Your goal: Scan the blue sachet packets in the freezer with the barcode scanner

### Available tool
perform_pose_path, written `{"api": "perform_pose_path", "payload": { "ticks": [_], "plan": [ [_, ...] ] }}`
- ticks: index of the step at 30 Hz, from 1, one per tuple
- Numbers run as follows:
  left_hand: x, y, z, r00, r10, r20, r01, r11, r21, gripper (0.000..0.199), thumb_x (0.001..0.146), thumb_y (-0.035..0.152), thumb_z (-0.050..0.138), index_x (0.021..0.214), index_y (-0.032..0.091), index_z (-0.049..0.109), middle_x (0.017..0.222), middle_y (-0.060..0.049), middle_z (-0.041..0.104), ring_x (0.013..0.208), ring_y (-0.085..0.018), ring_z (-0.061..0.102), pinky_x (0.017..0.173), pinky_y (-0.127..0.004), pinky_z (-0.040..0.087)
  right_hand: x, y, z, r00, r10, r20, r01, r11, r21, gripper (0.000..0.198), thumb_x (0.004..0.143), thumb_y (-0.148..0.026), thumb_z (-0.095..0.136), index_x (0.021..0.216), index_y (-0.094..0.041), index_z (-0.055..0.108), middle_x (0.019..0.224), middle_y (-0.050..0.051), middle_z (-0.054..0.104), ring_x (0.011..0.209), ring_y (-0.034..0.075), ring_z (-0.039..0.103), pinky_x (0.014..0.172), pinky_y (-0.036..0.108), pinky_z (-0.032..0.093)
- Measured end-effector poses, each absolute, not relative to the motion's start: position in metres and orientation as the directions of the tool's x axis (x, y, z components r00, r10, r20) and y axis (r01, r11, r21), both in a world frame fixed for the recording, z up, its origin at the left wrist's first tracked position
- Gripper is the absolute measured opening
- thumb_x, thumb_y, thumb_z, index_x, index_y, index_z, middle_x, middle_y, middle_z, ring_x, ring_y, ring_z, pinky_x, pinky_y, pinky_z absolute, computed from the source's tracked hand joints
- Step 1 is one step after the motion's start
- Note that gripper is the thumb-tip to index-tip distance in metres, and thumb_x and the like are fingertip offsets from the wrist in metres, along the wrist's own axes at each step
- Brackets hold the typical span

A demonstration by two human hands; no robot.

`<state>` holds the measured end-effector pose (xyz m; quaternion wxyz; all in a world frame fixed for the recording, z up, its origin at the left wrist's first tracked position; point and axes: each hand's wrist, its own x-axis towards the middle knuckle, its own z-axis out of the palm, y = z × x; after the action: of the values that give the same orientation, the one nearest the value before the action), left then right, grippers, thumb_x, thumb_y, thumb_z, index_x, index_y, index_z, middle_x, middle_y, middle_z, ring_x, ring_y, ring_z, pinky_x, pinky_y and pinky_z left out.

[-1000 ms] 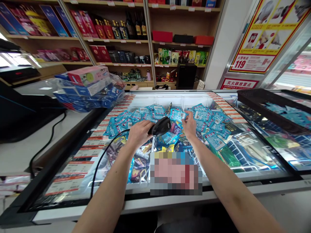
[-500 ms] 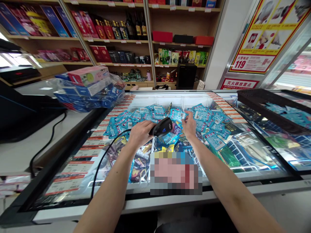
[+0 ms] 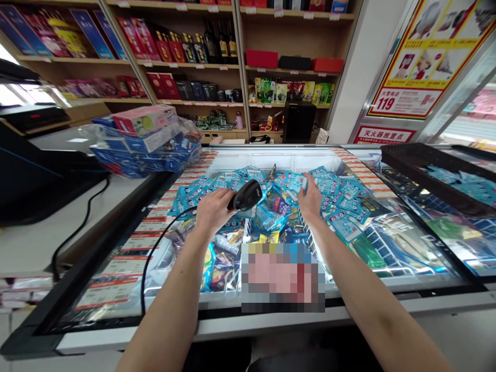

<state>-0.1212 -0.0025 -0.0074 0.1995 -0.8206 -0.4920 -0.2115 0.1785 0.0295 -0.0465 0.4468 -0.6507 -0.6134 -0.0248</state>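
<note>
My left hand [image 3: 214,211] is wrapped round the handle of a black barcode scanner [image 3: 248,195], whose head points right and whose cable runs down to the left. My right hand [image 3: 310,200] pinches the right edge of a small blue packet [image 3: 293,181] with a white barcode label. Many similar blue packets [image 3: 194,194] lie spread to the left, and more blue packets [image 3: 343,225] fan out on the right. Between my hands, colourful wrapped packages [image 3: 279,204] show in the chest freezer [image 3: 163,330]. A blurred patch hides part of its near middle.
A plastic-wrapped stack of boxes [image 3: 145,139] stands at the left beside a black machine [image 3: 34,175]. A dark tray [image 3: 437,178] with blue packets sits at the right. Shelves [image 3: 186,64] of bottles, boxes and bags line the back.
My left hand has drawn the scanner left and slightly down, away from the packet. My right hand has shifted a little right with the blue packet.
</note>
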Motion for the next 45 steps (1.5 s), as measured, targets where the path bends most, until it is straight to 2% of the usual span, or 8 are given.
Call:
{"api": "perform_pose_path", "payload": {
  "ticks": [9,13,16,20,27,32,38,45],
  "plan": [
    [-0.131,0.0,-0.012,0.325,0.756,0.568,0.935,-0.348,-0.073,0.031,0.079,0.035,0.061,0.106,0.021,0.063,0.101,-0.009,0.068,0.097,-0.026,0.063,0.073,-0.032,0.045,0.197,0.031,-0.043,0.351,0.719,0.6,0.906,-0.098,-0.412,0.048,0.081,-0.016,0.044,0.129,-0.01,0.047,0.112,0.017,0.058,0.109,0.029,0.046,0.097,0.043,0.032],
    [-0.131,0.0,-0.012,0.333,0.749,0.573,0.935,-0.339,-0.099,0.03,0.08,0.036,0.061,0.105,0.021,0.063,0.1,-0.008,0.068,0.095,-0.026,0.063,0.071,-0.033,0.045,0.198,0.028,-0.042,0.393,0.689,0.609,0.903,-0.163,-0.398,0.043,0.084,-0.019,0.044,0.126,-0.013,0.05,0.131,0.018,0.046,0.119,0.032,0.036,0.095,0.045,0.03],
    [-0.131,0.0,-0.012,0.329,0.742,0.584,0.935,-0.341,-0.094,0.029,0.079,0.035,0.061,0.104,0.021,0.063,0.101,-0.009,0.068,0.095,-0.026,0.063,0.071,-0.032,0.045,0.196,0.025,-0.043,0.284,0.739,0.612,0.942,-0.094,-0.323,0.04,0.088,-0.022,0.042,0.127,-0.019,0.052,0.132,0.014,0.049,0.119,0.031,0.037,0.095,0.046,0.029],
    [-0.131,0.0,-0.013,0.309,0.743,0.593,0.941,-0.328,-0.079,0.029,0.079,0.033,0.062,0.104,0.021,0.063,0.099,-0.009,0.068,0.095,-0.026,0.063,0.071,-0.033,0.044,0.193,0.024,-0.045,0.087,0.82,0.565,0.981,0.029,-0.193,0.031,0.091,-0.033,0.043,0.11,-0.02,0.063,0.113,0.012,0.061,0.107,0.03,0.044,0.097,0.049,0.026],
    [-0.135,-0.001,-0.014,0.244,0.755,0.609,0.966,-0.248,-0.079,0.027,0.078,0.034,0.063,0.101,0.021,0.063,0.097,-0.007,0.068,0.093,-0.027,0.062,0.069,-0.033,0.043,0.196,0.025,-0.046,0.154,0.791,0.592,0.979,-0.044,-0.197,0.028,0.088,-0.028,0.049,0.109,-0.017,0.064,0.12,0.015,0.059,0.113,0.033,0.042,0.098,0.052,0.025],
    [-0.137,0.0,-0.014,0.233,0.76,0.607,0.969,-0.237,-0.075,0.026,0.079,0.035,0.062,0.101,0.022,0.063,0.098,-0.007,0.068,0.095,-0.026,0.062,0.07,-0.033,0.042,0.186,0.025,-0.045,-0.041,0.762,0.647,0.966,0.196,-0.169,0.035,0.092,-0.031,0.045,0.121,-0.019,0.059,0.128,0.012,0.057,0.119,0.03,0.042,0.102,0.05,0.025],
    [-0.136,-0.001,-0.012,0.194,0.768,0.61,0.978,-0.2,-0.06,0.024,0.079,0.033,0.06,0.1,0.022,0.063,0.095,-0.007,0.067,0.094,-0.026,0.062,0.069,-0.033,0.042,0.165,0.022,-0.047,-0.488,0.708,0.51,0.776,0.619,-0.117,0.043,0.096,-0.041,0.04,0.134,-0.023,0.05,0.131,0.007,0.058,0.121,0.024,0.046,0.101,0.042,0.033],
    [-0.138,-0.002,-0.01,0.144,0.78,0.608,0.986,-0.163,-0.024,0.022,0.079,0.035,0.06,0.096,0.022,0.063,0.094,-0.007,0.067,0.095,-0.026,0.061,0.072,-0.033,0.042,0.157,0.013,-0.045,-0.662,0.656,0.362,0.649,0.744,-0.161,0.055,0.095,-0.052,0.039,0.144,-0.028,0.036,0.142,0.004,0.049,0.125,0.024,0.045,0.103,0.044,0.036]
  ]
}}
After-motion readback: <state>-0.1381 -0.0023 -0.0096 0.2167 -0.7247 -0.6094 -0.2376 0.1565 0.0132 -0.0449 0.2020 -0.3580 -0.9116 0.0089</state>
